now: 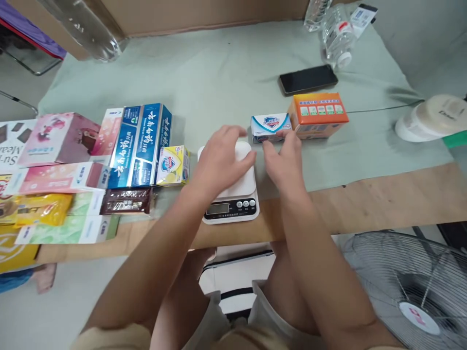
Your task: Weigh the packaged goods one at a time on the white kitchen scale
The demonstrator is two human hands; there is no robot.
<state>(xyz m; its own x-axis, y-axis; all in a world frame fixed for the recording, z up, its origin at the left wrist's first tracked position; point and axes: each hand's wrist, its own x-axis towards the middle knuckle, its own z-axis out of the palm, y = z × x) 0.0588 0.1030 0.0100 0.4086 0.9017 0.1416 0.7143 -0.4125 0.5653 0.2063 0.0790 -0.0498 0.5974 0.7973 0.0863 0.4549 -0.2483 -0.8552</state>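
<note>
A small white kitchen scale (233, 201) with a dark display sits at the table's near edge. My left hand (222, 158) hovers over its platform, fingers spread and holding nothing. My right hand (283, 158) is just right of the scale, fingers loosely curled, its fingertips touching or nearly touching a white and blue soap box (269, 125). An orange box (318, 114) stands right beside the soap box. A yellow soap box (172, 165) lies left of the scale.
Several product boxes and packets fill the left side, among them a blue toothpaste box (140, 143) and a pink box (58, 138). A black phone (308, 78) and plastic bottles (337, 36) lie at the back. A fan (412, 287) stands at the lower right.
</note>
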